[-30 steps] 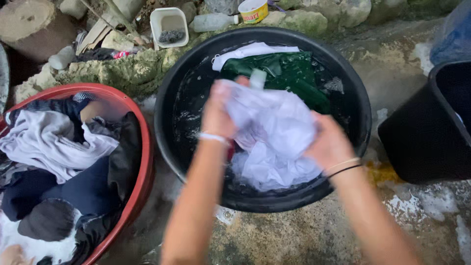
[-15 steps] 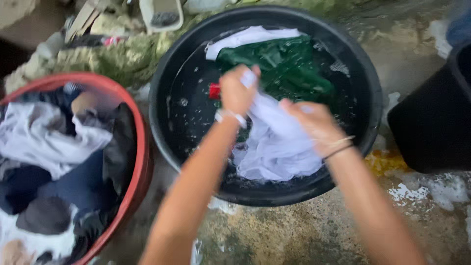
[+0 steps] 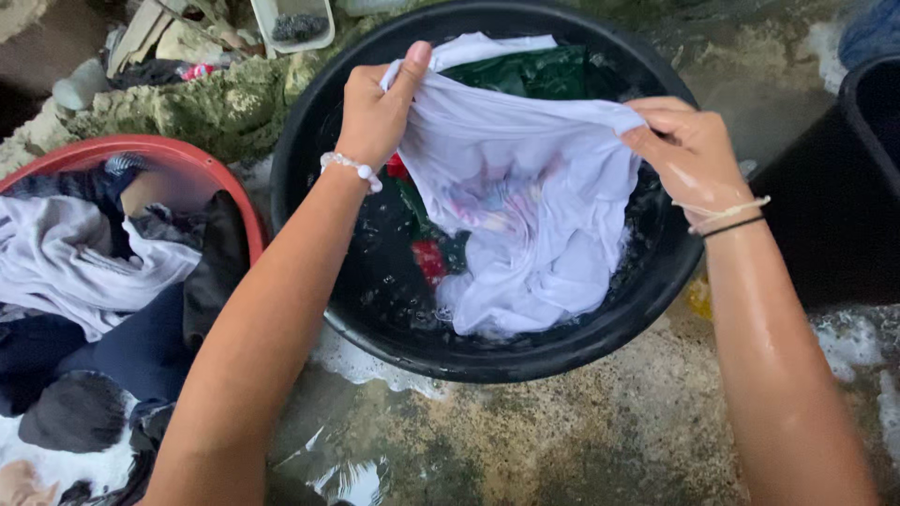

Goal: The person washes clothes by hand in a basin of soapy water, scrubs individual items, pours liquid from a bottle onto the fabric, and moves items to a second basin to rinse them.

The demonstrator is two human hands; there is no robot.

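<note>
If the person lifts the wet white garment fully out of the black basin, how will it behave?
Probably floppy: the white garment sags between the left hand and right hand. Likely heavy for its size and dripping, since its lower end hangs into the soapy water in the black basin. It may feel slippery.

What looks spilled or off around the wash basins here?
Soapy water has pooled on the rough concrete floor in front of the round black plastic basin, with foam at its base. The wet white cloth garment shows a faint pinkish smudge mid-fabric.
</note>
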